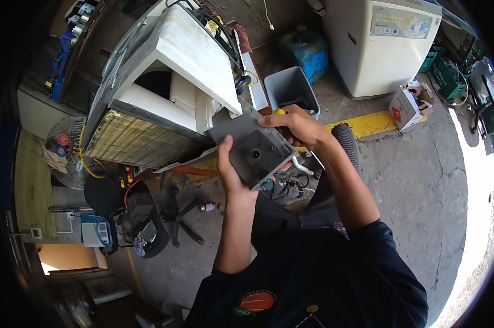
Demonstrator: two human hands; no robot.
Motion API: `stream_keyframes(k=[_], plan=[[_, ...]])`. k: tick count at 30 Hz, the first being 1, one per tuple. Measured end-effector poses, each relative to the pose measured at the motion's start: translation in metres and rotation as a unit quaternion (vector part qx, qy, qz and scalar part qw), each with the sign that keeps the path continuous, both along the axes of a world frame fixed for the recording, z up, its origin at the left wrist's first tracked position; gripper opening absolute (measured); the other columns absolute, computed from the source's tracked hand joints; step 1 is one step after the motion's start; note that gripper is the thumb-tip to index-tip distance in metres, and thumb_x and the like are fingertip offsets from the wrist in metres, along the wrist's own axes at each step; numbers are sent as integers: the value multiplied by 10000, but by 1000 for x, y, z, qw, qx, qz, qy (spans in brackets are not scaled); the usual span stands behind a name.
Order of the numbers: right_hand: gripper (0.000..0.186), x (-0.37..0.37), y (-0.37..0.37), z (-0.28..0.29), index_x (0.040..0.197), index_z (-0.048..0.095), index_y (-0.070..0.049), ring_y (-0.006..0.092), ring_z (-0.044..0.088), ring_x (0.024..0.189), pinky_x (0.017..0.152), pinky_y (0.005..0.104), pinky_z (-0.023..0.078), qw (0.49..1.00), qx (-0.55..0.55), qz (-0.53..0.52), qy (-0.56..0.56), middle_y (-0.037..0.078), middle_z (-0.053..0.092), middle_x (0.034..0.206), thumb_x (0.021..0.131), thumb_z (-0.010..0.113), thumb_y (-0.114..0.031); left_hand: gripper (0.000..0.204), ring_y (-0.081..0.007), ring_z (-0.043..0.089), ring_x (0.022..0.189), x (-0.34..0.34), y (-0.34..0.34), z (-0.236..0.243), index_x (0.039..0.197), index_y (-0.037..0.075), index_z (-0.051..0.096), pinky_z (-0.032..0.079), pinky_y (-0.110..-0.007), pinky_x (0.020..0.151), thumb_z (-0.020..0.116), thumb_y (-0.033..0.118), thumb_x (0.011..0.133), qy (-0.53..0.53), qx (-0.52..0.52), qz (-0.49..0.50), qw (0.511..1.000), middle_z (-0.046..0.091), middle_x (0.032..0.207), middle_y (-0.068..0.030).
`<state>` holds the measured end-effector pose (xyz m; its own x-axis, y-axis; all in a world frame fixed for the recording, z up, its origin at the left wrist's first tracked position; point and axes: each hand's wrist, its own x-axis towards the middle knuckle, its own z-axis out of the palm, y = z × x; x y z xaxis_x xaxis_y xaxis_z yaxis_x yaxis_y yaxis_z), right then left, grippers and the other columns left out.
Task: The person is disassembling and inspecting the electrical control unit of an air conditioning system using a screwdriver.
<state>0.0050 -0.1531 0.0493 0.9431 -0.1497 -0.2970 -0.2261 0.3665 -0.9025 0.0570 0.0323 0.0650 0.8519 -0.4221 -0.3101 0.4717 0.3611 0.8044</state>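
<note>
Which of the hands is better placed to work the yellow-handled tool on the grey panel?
Probably the right hand: it already grips the yellow-handled tool over the grey panel of the air-conditioner unit. The left hand lies against the panel's lower edge and steadies it.

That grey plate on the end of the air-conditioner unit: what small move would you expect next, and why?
Probably turning the yellow-handled tool a little further. The right hand grips it at the top edge of the grey plate, while the left hand braces the plate's lower edge against the unit.
</note>
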Motion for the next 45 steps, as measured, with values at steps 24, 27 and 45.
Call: stream_keyframes(k=[24, 27, 45], plan=[[507, -77, -72, 3, 1007, 725, 87, 181, 547, 601, 599, 294, 459, 911, -410, -35, -37, 97, 653, 733, 817, 824, -372, 580, -177, 604, 1218, -17, -84, -103, 1451, 67, 509, 499, -337, 957, 626, 447, 1030, 60, -210, -229, 949, 640, 1345, -66], [398, -86, -31, 8, 996, 726, 80, 183, 539, 588, 595, 298, 467, 870, -471, -137, -51, 94, 654, 727, 801, 819, -253, 560, -178, 637, 1137, -3, -76, -129, 1429, 72, 537, 503, -331, 939, 626, 453, 1029, 71, -210, -179, 958, 656, 1299, -65], [219, -76, -47, -62, 984, 731, 49, 165, 568, 589, 581, 296, 485, 876, -444, -184, -46, 120, 713, 762, 774, 709, -9, 841, -232, 606, 1132, -26, -66, -78, 1472, -5, 299, 479, -345, 1008, 837, 222, 867, -172, 83, -100, 977, 569, 1297, -170]])
